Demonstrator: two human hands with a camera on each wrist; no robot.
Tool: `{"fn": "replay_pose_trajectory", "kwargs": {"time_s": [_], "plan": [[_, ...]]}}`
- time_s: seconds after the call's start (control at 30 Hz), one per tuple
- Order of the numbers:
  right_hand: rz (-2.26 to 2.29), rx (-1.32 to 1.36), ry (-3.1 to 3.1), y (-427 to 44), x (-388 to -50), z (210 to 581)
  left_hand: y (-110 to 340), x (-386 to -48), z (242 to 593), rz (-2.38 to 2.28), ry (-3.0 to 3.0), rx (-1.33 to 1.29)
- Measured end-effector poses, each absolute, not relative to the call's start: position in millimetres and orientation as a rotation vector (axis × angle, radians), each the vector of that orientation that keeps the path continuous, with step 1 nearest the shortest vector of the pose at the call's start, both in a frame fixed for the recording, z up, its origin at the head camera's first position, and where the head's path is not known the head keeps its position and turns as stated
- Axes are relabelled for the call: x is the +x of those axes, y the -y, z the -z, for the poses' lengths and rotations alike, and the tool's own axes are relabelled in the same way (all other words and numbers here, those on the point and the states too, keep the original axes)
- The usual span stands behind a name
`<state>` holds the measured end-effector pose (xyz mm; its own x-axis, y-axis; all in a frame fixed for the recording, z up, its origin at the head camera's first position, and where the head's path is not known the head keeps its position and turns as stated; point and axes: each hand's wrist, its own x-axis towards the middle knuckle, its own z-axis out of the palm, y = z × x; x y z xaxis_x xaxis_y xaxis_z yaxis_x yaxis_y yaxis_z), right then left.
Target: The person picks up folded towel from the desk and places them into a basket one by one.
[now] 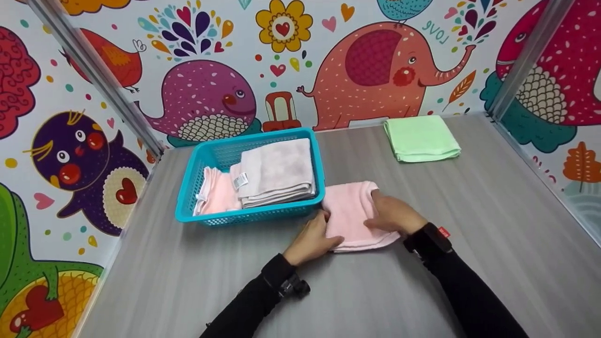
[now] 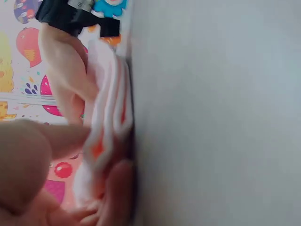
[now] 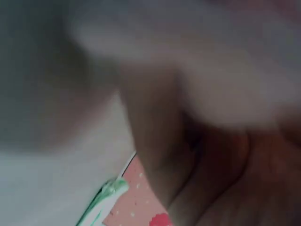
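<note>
A folded pink towel (image 1: 350, 218) lies on the table, right of the teal basket (image 1: 253, 217). My left hand (image 1: 310, 241) grips its left edge, the thumb on top near the front corner. In the left wrist view, the thumb and fingers (image 2: 120, 188) of that hand take in the stacked layers of the pink towel (image 2: 113, 99). On the opposite side my right hand (image 1: 394, 213) holds the towel's right edge, thumb on top, other fingers partly hidden. The right wrist view is dark and blurred, with the right hand (image 3: 164, 141) close to the lens.
Inside the basket are a stack of folded greyish towels (image 1: 277, 169) and a folded pink towel (image 1: 218, 190) beside it. A folded green towel (image 1: 422, 138) lies at the back right, near the printed wall (image 1: 291, 70). Metal posts (image 1: 530, 61) stand at the corners.
</note>
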<state>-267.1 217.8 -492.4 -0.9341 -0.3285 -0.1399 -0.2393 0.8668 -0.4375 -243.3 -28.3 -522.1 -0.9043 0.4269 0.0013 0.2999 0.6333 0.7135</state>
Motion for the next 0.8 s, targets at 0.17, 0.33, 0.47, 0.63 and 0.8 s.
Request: {"fn": "replay_pose_trajectory", "kwargs": {"time_s": [0.17, 0.33, 0.47, 0.63, 0.8], "plan": [[0.728, -0.514, -2.782, -215, -267, 495, 30, -246, 525, -1.204, -2.672, 0.678], [0.75, -0.55, -2.769, -219, -266, 491, 28, -245, 522, -1.272, -2.614, 0.74], [0.75, -0.589, -2.842, -222, -259, 470, 24, -241, 513, -1.328, -2.597, 0.897], [0.818, -0.558, -2.969, -225, -238, 428, 21, -237, 498, -1.477, -2.538, 1.17], [0.885, -0.537, -3.088, -222, -223, 403, 24, -235, 484, -1.605, -2.505, 1.284]]}}
